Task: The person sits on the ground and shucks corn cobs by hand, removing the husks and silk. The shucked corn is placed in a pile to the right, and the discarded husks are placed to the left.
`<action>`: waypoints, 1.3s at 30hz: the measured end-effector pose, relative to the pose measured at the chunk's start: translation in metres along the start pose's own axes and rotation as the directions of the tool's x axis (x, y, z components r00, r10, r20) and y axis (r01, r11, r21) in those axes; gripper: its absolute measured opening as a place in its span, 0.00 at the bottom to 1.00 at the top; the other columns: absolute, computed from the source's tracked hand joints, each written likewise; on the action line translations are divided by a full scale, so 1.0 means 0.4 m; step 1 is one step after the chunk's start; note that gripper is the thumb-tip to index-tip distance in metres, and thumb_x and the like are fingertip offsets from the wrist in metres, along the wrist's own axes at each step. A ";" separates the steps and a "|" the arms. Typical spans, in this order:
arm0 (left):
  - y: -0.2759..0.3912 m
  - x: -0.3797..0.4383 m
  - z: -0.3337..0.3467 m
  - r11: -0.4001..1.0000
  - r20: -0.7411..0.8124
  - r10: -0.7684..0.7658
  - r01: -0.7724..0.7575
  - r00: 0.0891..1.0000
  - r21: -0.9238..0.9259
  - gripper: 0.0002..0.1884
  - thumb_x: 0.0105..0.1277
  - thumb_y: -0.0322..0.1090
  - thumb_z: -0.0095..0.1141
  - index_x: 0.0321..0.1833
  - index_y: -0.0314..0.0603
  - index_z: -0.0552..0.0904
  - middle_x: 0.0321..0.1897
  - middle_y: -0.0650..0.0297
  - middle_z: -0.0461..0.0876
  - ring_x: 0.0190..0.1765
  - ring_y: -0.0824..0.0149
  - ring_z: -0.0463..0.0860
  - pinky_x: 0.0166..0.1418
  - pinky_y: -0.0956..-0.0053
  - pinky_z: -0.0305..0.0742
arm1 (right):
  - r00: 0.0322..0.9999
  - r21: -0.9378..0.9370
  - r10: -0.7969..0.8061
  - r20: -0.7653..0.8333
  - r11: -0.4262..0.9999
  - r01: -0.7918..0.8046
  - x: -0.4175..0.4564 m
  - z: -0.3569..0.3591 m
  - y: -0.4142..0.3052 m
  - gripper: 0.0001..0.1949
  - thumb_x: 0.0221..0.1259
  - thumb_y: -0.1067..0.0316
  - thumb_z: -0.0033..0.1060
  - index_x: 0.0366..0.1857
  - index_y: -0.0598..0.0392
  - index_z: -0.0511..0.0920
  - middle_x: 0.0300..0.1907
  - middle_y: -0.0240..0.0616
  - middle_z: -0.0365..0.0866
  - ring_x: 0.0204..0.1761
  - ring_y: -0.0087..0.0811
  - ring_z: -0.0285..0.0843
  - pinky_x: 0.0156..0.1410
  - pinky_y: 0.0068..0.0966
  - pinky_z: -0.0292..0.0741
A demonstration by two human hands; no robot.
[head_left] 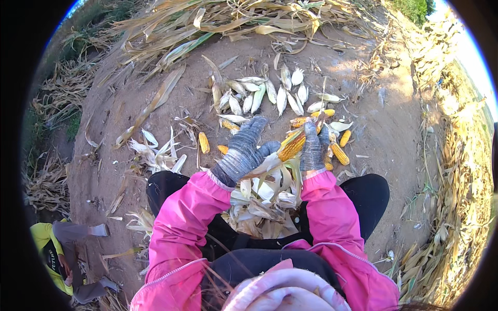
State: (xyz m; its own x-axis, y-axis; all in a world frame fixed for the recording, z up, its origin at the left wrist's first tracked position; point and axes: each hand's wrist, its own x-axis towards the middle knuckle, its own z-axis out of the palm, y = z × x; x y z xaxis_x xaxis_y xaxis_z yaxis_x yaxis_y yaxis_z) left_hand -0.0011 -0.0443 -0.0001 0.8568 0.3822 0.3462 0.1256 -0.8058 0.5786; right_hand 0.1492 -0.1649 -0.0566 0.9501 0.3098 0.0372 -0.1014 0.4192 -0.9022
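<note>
My left hand [245,149], in a grey knitted glove, has its fingers stretched out and the thumb apart. It is just left of a partly husked ear of corn [292,148], with yellow kernels bare on one side. My right hand [312,144], gloved alike, is closed around the ear's upper end; the fingers behind it are partly hidden. Peeled husk [268,167] hangs from the ear's lower end, below my left hand. Between my legs lies a heap of pale loose husks [264,210]. Bare yellow cobs [339,154] rest just right of my right hand.
Unpeeled ears [256,97] lie in a cluster ahead on bare soil [155,77]. A single yellow cob [204,142] and loose husks [159,151] are at left. Dry corn stalks [249,19] are piled beyond. Another person [70,256] sits at lower left.
</note>
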 end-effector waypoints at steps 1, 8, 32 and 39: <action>-0.001 -0.010 0.037 0.999 0.074 -0.042 0.044 0.996 -0.019 0.30 0.61 0.52 0.56 0.60 0.38 0.69 0.58 0.47 0.71 0.59 0.49 0.71 0.62 0.63 0.65 | 0.999 0.017 -0.019 0.041 1.000 0.018 -0.042 0.040 -0.022 0.21 0.58 0.63 0.60 0.53 0.61 0.70 0.43 0.33 0.73 0.42 0.22 0.70 0.46 0.20 0.70; 0.005 -0.041 0.153 0.515 0.171 -0.076 0.186 0.982 -0.837 0.25 0.70 0.49 0.44 0.60 0.34 0.70 0.51 0.52 0.77 0.54 0.60 0.75 0.59 0.71 0.66 | 0.929 0.177 0.177 0.325 0.953 -0.244 -0.112 0.105 -0.131 0.15 0.64 0.55 0.51 0.40 0.58 0.76 0.37 0.35 0.77 0.37 0.24 0.75 0.44 0.22 0.73; -0.002 -0.011 0.088 0.743 0.048 -0.208 0.190 0.977 -0.641 0.28 0.62 0.53 0.56 0.54 0.35 0.73 0.45 0.55 0.77 0.49 0.64 0.75 0.55 0.69 0.69 | 0.913 0.440 0.374 0.163 0.801 -0.406 -0.059 0.055 -0.076 0.14 0.66 0.58 0.46 0.37 0.58 0.76 0.35 0.39 0.79 0.37 0.37 0.79 0.46 0.33 0.78; 0.064 0.004 0.111 0.550 -0.038 -0.318 0.152 0.947 -0.821 0.21 0.61 0.42 0.62 0.49 0.36 0.72 0.42 0.62 0.77 0.44 0.72 0.76 0.50 0.76 0.72 | 0.955 0.442 0.196 0.225 0.853 -0.279 -0.123 0.120 -0.084 0.16 0.71 0.59 0.39 0.34 0.60 0.75 0.37 0.41 0.80 0.42 0.31 0.78 0.52 0.26 0.75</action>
State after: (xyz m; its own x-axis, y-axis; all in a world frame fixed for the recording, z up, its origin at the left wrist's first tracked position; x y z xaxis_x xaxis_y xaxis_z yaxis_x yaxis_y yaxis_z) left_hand 0.0257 -0.0846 -0.0175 0.7525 0.6358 0.1716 -0.2113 -0.0138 0.9773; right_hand 0.0916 -0.1534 -0.0077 0.8208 0.5695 -0.0448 -0.4818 0.6480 -0.5899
